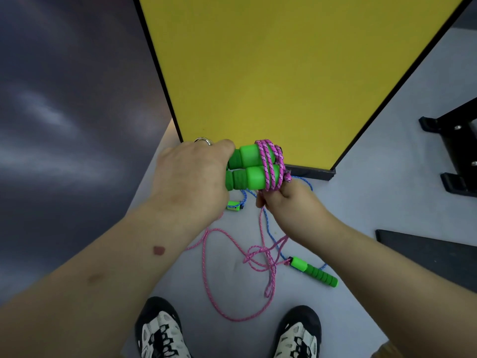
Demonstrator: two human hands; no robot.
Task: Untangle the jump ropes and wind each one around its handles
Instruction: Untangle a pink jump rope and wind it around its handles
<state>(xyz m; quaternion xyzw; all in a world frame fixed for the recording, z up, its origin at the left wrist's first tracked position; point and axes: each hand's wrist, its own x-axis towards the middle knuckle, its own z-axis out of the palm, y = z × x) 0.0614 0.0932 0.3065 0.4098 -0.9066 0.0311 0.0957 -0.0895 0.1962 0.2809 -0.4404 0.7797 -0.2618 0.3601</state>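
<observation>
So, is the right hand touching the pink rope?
Touching. The head view shows the right hand pinching the pink rope just below the coils wound on the green handles.

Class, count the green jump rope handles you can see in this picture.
4: two handles side by side in the left hand, one handle on the floor near the right shoe, one small handle partly hidden under the left hand.

The scene was viewed by one head-worn wide-angle camera, aimed steeply down and forward, close above both hands, with the shoes framed at six o'clock.
</observation>
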